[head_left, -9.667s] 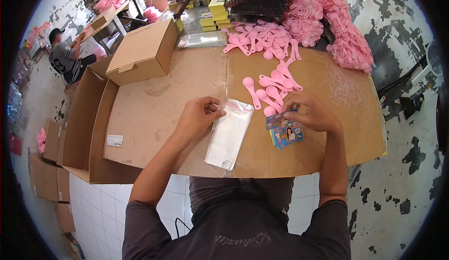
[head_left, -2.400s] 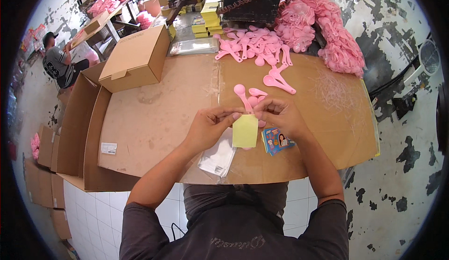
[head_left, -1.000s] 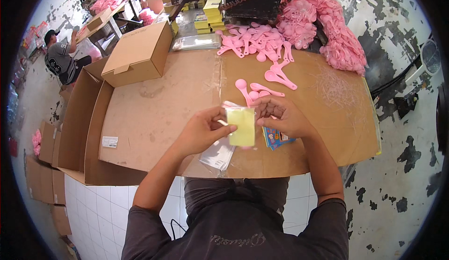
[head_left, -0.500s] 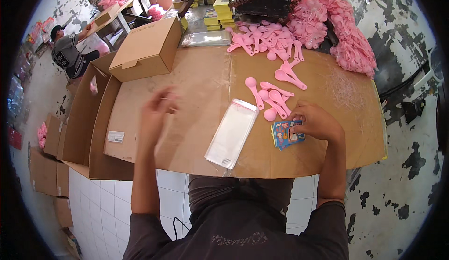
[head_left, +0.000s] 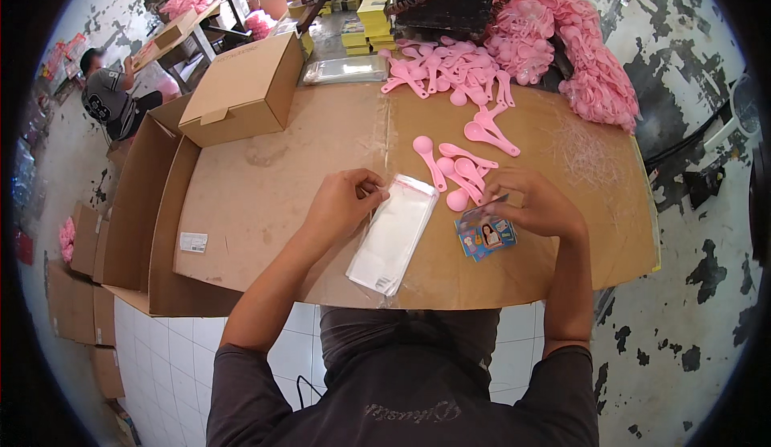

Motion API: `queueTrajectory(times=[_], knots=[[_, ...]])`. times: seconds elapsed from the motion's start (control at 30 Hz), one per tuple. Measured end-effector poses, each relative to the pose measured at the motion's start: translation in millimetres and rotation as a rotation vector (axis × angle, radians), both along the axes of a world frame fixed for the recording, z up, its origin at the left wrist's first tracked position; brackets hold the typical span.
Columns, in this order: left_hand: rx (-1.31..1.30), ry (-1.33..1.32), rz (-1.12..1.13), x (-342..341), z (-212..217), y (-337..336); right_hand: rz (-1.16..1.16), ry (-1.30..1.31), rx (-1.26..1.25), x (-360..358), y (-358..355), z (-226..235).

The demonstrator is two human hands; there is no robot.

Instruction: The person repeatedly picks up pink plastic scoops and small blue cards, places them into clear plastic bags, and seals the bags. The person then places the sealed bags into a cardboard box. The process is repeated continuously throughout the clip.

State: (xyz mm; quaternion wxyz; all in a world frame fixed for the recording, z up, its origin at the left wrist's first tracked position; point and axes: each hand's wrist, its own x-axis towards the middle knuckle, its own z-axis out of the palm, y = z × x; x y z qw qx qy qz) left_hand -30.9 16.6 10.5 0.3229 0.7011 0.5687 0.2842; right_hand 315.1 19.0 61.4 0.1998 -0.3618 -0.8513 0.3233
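A stack of clear plastic bags lies slanted on the cardboard-covered table in front of me. My left hand is at its upper left edge, thumb and fingers pinched together; whether a bag is between them I cannot make out. To the right, my right hand grips a small card, tilted up above a stack of blue printed cards. Several pink plastic measuring spoons lie just beyond that hand, close to its fingertips.
An open cardboard box stands at the table's left, beside a closed carton. A heap of pink spoons, clear plastic packs and bulging pink bundles lie at the back. A person sits far left.
My left hand has come right and down to the bag stack. A small pink packet in the air over the open box is out of sight now. My right hand has lifted a card.
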Motion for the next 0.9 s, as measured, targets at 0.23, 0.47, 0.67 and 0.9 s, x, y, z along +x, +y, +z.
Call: queueTrajectory(times=[0.23, 0.47, 0.67, 0.9], knots=[[-0.031, -0.333, -0.057, -8.1, -3.1, 2.2, 0.086, 0.016, 0.17, -75.2, -8.8, -41.8], [-0.225, -0.846, -0.198, -11.0, 17.8, -5.1, -0.232, 0.232, -0.012, -55.5, 3.7, -20.1], [-0.231, -0.85, -0.258, -2.2, 15.3, -13.6, -0.284, 0.575, -0.1, -73.3, -0.9, -3.7], [-0.172, -0.748, -0.221, 9.7, 16.0, -19.9, -0.065, 0.124, 0.259, -66.7, 0.4, 8.6]])
